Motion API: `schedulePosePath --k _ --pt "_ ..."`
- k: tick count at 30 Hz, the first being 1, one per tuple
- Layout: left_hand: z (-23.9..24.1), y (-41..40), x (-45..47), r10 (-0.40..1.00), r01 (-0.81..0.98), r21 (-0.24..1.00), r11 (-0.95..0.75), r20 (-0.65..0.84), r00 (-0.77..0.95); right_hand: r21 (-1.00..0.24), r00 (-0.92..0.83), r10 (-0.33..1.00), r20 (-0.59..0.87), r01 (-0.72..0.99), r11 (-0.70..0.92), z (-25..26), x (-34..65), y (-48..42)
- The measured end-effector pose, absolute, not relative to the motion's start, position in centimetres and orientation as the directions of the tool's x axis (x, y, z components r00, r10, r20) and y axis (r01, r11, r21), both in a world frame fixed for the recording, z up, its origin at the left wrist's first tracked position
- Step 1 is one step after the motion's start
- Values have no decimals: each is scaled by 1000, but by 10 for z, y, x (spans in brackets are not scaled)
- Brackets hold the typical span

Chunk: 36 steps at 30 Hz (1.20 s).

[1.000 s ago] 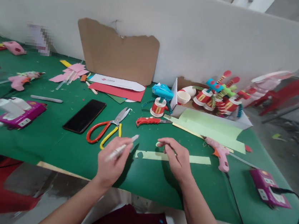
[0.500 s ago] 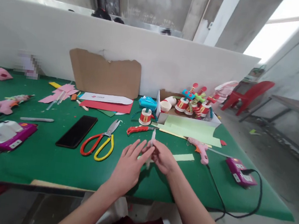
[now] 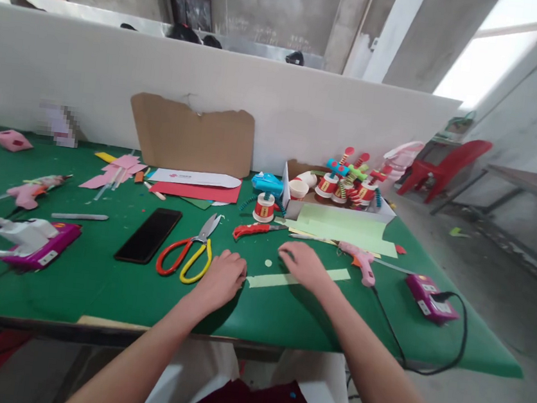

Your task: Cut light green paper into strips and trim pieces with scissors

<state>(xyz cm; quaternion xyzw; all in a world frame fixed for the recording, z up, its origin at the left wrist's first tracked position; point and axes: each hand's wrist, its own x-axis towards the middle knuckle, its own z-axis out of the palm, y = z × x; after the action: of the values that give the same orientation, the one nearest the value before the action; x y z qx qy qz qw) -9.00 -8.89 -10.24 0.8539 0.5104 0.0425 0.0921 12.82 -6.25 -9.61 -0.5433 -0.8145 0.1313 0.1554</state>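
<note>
My left hand [image 3: 223, 277] rests on the green table with loosely bent fingers, beside the yellow handle of the scissors [image 3: 195, 251]. Its fingertips are close to the left end of a pale green paper strip [image 3: 266, 280]. My right hand [image 3: 302, 265] lies over the strip's middle, fingers loosely curved, with nothing visible in them. Between the hands lies a small pale round paper disc [image 3: 268, 263]. A slim silvery pen-like stick [image 3: 308, 237] lies just beyond my right hand. Behind the disc is a red-handled craft knife [image 3: 253, 230].
A paper-cup figure [image 3: 264, 207] stands before a box [image 3: 384, 211] of similar figures. Pale green sheets [image 3: 343, 226], a pink glue gun [image 3: 361, 260] and a purple power strip [image 3: 425, 297] are right. A black phone [image 3: 148, 235] and another glue gun [image 3: 29, 192] are left.
The pale stick held upright between both hands has been let go. My hands have moved apart, left hand leftward, right hand rightward. The small disc and more of the strip now show.
</note>
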Motion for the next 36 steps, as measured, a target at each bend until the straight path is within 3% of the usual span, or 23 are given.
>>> schedulePosePath --k 2,4,7,9,10,12,14,16,18,21,24,26,27,29,31,33,36 --pt "-101 -89 -88 870 857 190 -478 -29 492 -423 -439 884 160 779 463 -105 116 -75" --pt "-100 -90 -88 865 855 175 -489 -26 500 -469 -409 883 231 748 469 -110 110 -86" --pt "-101 -94 -89 870 857 164 -488 5 494 -608 -255 903 346 672 423 -111 108 -102" --pt "-102 -96 -91 884 859 223 -462 32 467 -773 -124 933 338 528 350 -108 106 -117" --pt "-103 -96 -92 891 856 262 -446 38 453 -873 -89 963 254 407 268 -107 104 -126" --pt "-101 -96 -95 899 844 330 -422 35 436 -994 -216 972 -95 82 -79 -104 95 -144" --pt "-97 -96 -97 908 814 437 -383 19 418 -877 -459 810 -366 -122 -465 -103 82 -159" --pt "-91 -97 -99 921 736 598 -319 12 390 -737 -511 747 -426 -282 -614 -106 69 -167" --pt "-85 -100 -99 928 639 723 -262 7 373 -670 -402 821 -405 -481 -566 -111 58 -167" --pt "-80 -110 -99 923 599 766 -234 -19 384 -705 -101 929 -355 -624 -337 -116 54 -162" --pt "-80 -115 -109 904 639 715 -284 -24 427 -918 119 969 -218 -361 -162 -111 60 -154" --pt "-81 -112 -124 923 751 572 -330 32 382 -999 87 996 19 -39 22 -98 67 -142" --pt "-82 -108 -133 947 839 445 -313 74 314 -982 27 984 174 81 172 -91 71 -133" --pt "-85 -98 -150 992 986 131 -106 85 95 -912 -95 925 369 154 380 -74 76 -107" --pt "-87 -86 -162 999 1000 -25 4 32 -4 -927 -91 935 342 134 351 -61 79 -73" --pt "-90 -76 -168 999 1000 -22 19 -37 -20 -974 24 974 226 20 225 -56 81 -40" --pt "-93 -69 -176 991 998 38 45 -124 -40 -925 231 972 48 -357 130 -63 86 -7"
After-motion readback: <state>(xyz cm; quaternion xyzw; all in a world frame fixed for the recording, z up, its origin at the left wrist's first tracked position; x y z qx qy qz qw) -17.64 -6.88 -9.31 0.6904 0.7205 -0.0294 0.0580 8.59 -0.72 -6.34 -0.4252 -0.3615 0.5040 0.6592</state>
